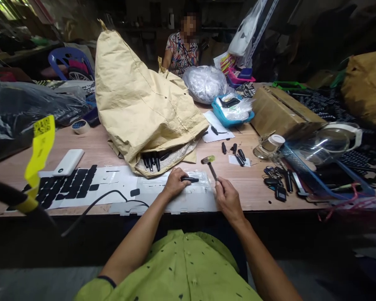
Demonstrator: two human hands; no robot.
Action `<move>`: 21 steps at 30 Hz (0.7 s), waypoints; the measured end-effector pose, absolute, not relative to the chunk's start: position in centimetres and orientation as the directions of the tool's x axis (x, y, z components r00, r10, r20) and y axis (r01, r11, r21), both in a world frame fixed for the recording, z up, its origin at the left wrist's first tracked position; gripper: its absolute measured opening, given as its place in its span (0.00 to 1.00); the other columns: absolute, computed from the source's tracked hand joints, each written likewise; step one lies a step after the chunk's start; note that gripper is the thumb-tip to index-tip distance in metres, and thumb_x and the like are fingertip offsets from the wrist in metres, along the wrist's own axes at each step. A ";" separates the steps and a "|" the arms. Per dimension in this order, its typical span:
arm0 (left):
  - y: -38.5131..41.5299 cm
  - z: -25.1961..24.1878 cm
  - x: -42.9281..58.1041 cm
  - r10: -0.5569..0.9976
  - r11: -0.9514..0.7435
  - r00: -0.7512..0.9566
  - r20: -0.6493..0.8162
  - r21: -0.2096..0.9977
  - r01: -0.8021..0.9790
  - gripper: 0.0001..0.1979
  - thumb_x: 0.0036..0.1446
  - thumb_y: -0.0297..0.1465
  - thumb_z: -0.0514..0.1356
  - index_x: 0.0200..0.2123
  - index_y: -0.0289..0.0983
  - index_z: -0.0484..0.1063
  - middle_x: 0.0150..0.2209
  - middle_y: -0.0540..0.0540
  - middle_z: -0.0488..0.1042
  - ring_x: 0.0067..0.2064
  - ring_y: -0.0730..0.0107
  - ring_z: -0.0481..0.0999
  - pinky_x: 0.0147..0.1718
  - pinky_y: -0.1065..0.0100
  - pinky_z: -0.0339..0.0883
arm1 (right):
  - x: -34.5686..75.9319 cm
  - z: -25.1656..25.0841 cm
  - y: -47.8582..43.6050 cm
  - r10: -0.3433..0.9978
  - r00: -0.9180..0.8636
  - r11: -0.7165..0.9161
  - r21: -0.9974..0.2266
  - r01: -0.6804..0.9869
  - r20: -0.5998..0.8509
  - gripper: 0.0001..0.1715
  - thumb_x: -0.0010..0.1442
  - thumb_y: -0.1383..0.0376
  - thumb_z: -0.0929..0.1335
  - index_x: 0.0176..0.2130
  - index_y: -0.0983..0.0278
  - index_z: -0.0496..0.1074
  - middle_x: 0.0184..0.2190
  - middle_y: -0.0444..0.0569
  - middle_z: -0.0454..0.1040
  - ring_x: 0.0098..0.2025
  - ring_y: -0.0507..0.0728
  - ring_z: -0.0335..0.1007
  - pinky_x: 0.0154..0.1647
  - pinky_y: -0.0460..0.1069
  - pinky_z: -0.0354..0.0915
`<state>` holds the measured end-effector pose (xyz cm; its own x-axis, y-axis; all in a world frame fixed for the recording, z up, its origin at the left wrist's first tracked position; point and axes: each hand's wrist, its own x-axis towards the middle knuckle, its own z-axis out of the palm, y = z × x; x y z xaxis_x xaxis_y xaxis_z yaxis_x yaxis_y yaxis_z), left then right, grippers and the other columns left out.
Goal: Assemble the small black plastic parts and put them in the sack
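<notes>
My left hand (175, 182) is closed on a short black tube-like piece (191, 179), pinning it down on a clear plastic-covered sheet (203, 192) at the table's front edge. In my right hand (229, 199) is a small hammer (210, 163), gripped by its dark handle. Its yellowish head is up, to the right of the black piece and apart from it. Just beyond my left hand, a large tan paper sack (144, 96) lies with its mouth toward me, and several similar black pieces (152, 161) show inside.
Flat black pads (78, 182) and a white power bank (69, 162) lie at left. To the right are loose black pieces (238, 154), a glass jar (268, 146), keys (274, 179) and a blue tray (329, 184). A cardboard box (282, 108) stands behind; a person (183, 50) sits opposite.
</notes>
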<state>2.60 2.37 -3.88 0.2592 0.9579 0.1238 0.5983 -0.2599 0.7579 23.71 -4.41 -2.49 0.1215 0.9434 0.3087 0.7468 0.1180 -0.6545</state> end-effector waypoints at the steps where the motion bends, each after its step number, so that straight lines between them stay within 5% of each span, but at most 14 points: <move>1: 2.3 -3.8 2.6 0.958 -0.259 0.260 0.122 0.759 0.598 0.07 0.45 0.26 0.70 0.30 0.39 0.79 0.30 0.49 0.71 0.38 0.64 0.70 0.42 0.62 0.65 | 23.2 -2.5 -5.3 0.947 0.088 0.149 -0.664 0.733 0.310 0.22 0.68 0.59 0.56 0.49 0.62 0.73 0.43 0.54 0.76 0.46 0.58 0.71 0.49 0.53 0.67; 6: 2.3 -3.6 2.8 0.956 -0.259 0.268 0.117 0.761 0.595 0.06 0.46 0.27 0.71 0.31 0.40 0.80 0.30 0.49 0.71 0.38 0.65 0.70 0.42 0.63 0.64 | 21.4 -2.5 -7.6 0.941 -0.023 0.257 -0.667 0.700 0.338 0.22 0.68 0.61 0.57 0.55 0.61 0.71 0.45 0.53 0.76 0.48 0.57 0.72 0.50 0.52 0.69; 14: 2.5 -4.0 2.7 0.952 -0.272 0.278 0.130 0.776 0.569 0.06 0.45 0.26 0.71 0.30 0.40 0.81 0.28 0.50 0.69 0.37 0.67 0.69 0.39 0.65 0.63 | 20.6 -3.0 -8.1 0.931 -0.097 0.301 -0.588 0.751 0.353 0.24 0.69 0.63 0.57 0.58 0.59 0.70 0.36 0.50 0.74 0.39 0.55 0.73 0.41 0.48 0.69; 21: 2.3 -4.1 2.7 0.952 -0.282 0.263 0.157 0.788 0.547 0.05 0.45 0.27 0.71 0.29 0.38 0.80 0.27 0.50 0.70 0.36 0.67 0.69 0.38 0.66 0.62 | 21.2 -3.6 -8.4 0.903 -0.051 0.323 -0.597 0.734 0.426 0.23 0.69 0.64 0.58 0.59 0.57 0.69 0.36 0.50 0.74 0.39 0.54 0.73 0.41 0.47 0.69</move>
<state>2.69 2.34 -4.12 0.2632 0.9518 0.1573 0.5473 -0.2815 0.7882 21.22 -8.35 -3.59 -0.0506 0.9033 0.4261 0.7341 0.3229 -0.5974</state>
